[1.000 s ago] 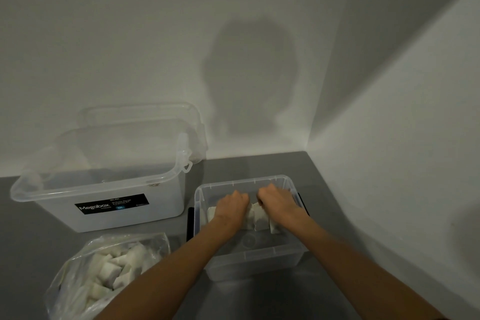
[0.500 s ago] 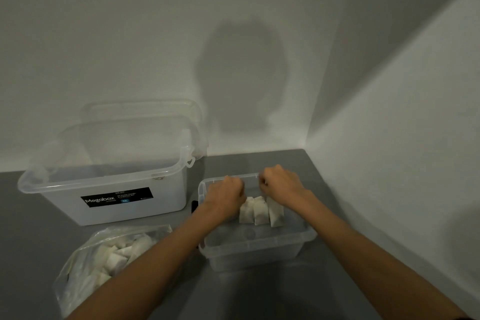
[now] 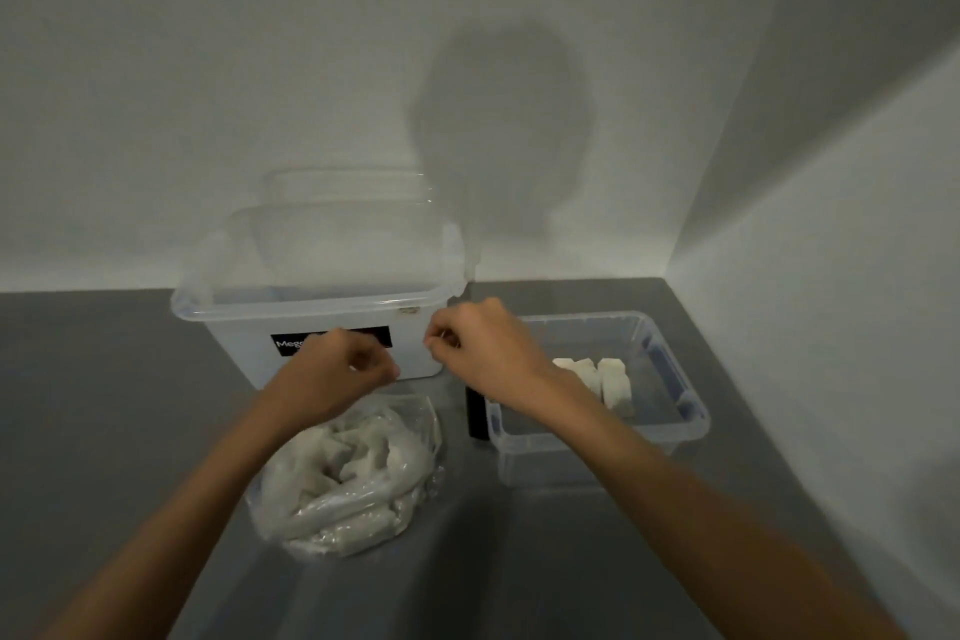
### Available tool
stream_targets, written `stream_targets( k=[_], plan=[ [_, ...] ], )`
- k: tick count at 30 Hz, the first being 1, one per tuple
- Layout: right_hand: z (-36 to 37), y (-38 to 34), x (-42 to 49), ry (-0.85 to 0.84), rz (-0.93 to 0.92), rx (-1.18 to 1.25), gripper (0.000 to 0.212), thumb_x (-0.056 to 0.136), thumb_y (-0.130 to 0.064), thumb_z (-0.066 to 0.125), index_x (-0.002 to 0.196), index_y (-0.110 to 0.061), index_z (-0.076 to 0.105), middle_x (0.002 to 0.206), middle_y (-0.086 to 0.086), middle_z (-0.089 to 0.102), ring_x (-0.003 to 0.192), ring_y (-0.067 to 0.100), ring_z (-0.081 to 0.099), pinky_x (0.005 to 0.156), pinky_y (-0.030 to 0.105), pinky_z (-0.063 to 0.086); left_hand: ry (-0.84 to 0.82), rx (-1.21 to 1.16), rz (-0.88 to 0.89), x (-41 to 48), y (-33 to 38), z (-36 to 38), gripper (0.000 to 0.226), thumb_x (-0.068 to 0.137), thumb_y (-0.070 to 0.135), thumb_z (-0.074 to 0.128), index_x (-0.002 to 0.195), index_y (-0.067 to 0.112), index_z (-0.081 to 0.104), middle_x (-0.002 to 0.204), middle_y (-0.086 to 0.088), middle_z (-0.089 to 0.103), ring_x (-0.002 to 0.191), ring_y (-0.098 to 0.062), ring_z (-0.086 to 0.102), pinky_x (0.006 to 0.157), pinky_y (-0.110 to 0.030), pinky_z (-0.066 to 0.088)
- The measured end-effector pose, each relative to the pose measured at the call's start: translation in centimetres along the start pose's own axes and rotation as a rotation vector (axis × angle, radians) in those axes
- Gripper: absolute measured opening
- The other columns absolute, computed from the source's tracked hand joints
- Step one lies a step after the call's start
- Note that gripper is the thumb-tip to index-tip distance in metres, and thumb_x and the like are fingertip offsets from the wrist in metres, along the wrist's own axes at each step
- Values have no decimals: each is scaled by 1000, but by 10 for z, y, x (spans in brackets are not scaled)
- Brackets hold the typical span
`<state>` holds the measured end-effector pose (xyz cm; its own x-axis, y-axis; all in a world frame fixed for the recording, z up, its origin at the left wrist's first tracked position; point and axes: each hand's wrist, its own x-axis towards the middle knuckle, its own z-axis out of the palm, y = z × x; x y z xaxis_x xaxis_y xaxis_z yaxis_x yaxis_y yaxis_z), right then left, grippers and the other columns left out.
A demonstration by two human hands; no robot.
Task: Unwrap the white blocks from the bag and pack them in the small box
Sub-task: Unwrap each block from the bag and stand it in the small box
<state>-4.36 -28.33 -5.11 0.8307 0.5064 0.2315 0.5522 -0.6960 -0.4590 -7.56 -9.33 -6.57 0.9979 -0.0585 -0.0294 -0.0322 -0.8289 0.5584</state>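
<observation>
Left hand (image 3: 337, 369) and right hand (image 3: 480, 346) hover curled at 12 o'clock of bag (image 3: 363, 473), whether pinching anything cannot tell; white blocks (image 3: 605, 379) sit in small box (image 3: 696, 413) at bag's 3 o'clock

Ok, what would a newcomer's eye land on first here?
The left hand and right hand hover close together, fingers curled, by a clear bag of white pieces at centre. To the right, a small box holds a few white blocks; behind the hands stands a large clear tub.
</observation>
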Motion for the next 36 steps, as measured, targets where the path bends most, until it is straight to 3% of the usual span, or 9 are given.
stream_targets(
  k=[3, 6, 10, 14, 17, 20, 25, 29, 36],
  plan=[
    [24, -23, -1, -48, -42, 57, 18, 92, -16, 55, 91, -10, 71, 85, 5, 72, 74, 19, 67, 70, 40, 58, -108, -13, -96, -15, -32, 6, 12, 86, 20, 66, 77, 15, 71, 70, 3, 72, 63, -6, 67, 56, -12, 49],
    [46, -37, -5, -50, -61, -26, 19, 92, -12, 52, 95, -9, 71, 96, 6, 69, 81, 21, 65, 65, 31, 52, -182, 11, -170, -22, -50, 24, 12, 85, 14, 64, 76, 13, 72, 70, -1, 72, 64, -12, 69, 67, -28, 58],
    [77, -42, -10, -21, -46, -102, 21, 90, -3, 53, 103, -8, 70, 110, 10, 60, 98, 25, 58, 68, 32, 48, -53, 103, -179, -24, -62, 55, 23, 84, 26, 59, 66, 14, 69, 58, 2, 68, 54, -8, 65, 65, -29, 57],
    [95, -39, -15, -34, 35, -177, 22, 89, -1, 57, 107, -8, 68, 113, 10, 53, 106, 26, 50, 70, 36, 51, -9, 90, -187, -27, -59, 78, 22, 83, 37, 64, 78, 16, 61, 73, 4, 65, 73, -15, 64, 72, -33, 54],
    [98, -37, -20, -24, 87, -162, 20, 89, -3, 57, 105, -8, 68, 114, 9, 53, 105, 24, 53, 71, 32, 51, 11, 95, -158, -29, -61, 82, 13, 83, 29, 64, 74, 24, 56, 79, 6, 63, 81, -16, 64, 72, -33, 53],
    [97, -34, -26, -29, 137, -113, 20, 91, -5, 54, 103, -10, 70, 115, 7, 55, 97, 22, 58, 63, 25, 41, 10, 10, -124, -30, -68, 75, 25, 82, 16, 63, 63, 30, 54, 74, 10, 61, 77, -15, 62, 72, -34, 54],
    [91, -30, -27, 22, 259, 69, 23, 90, -4, 53, 100, -14, 71, 109, 5, 61, 84, 17, 60, 73, 31, 53, 8, -132, -68, -32, -77, 38, 14, 82, 10, 66, 74, 22, 66, 78, 2, 71, 72, -14, 66, 66, -27, 54],
    [90, -35, -24, 32, 297, 245, 24, 91, -3, 54, 104, -14, 72, 101, -3, 69, 77, 1, 55, 65, 0, 39, 50, -277, -38, -34, -73, 5, 5, 82, 11, 70, 83, 16, 70, 80, -5, 72, 69, -12, 63, 59, -17, 49],
    [90, -49, -17, -9, 456, 759, 19, 95, -16, 55, 104, -7, 69, 87, 5, 68, 68, 10, 63, 56, 19, 50, 118, -663, -80, -40, -68, -6, 2, 85, 2, 67, 87, 2, 68, 80, -12, 61, 69, -16, 60, 60, -20, 57]
  ],
)
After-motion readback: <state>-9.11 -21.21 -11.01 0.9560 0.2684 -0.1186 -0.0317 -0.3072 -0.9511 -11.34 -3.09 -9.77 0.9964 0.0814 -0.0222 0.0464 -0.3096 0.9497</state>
